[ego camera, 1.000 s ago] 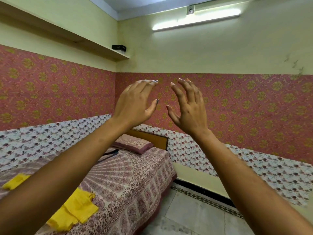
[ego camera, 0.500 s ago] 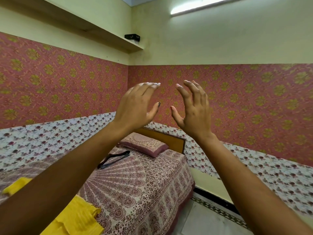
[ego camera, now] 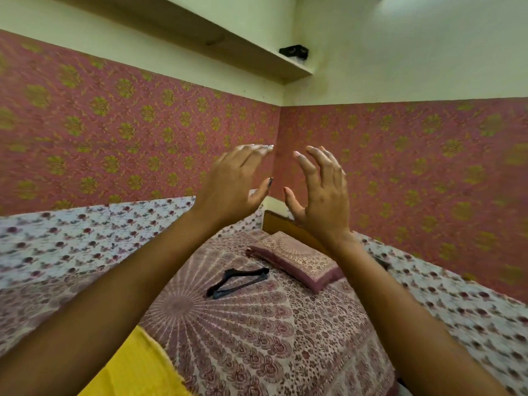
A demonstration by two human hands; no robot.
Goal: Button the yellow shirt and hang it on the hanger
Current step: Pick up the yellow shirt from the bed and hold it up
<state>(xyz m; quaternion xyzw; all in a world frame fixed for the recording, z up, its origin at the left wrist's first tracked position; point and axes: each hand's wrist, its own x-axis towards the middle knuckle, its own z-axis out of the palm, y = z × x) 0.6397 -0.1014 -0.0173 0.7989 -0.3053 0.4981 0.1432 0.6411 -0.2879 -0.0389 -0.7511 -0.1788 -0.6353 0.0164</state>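
View pans left, downward | left hand, right hand raised, grip open, empty | yellow shirt at near edge of bed, hanger mid-bed | risk: forearm hides shirt, blind grab bunches fabric

shirt: mostly behind left arm, cut off at bottom edge | black thing on shelf: too tiny to tell tbh

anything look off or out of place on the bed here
Nothing is damaged or spilled. The black hanger lies flat on the patterned bedspread, apart from the yellow cloth shirt at its near edge. The left hand and right hand hover empty.
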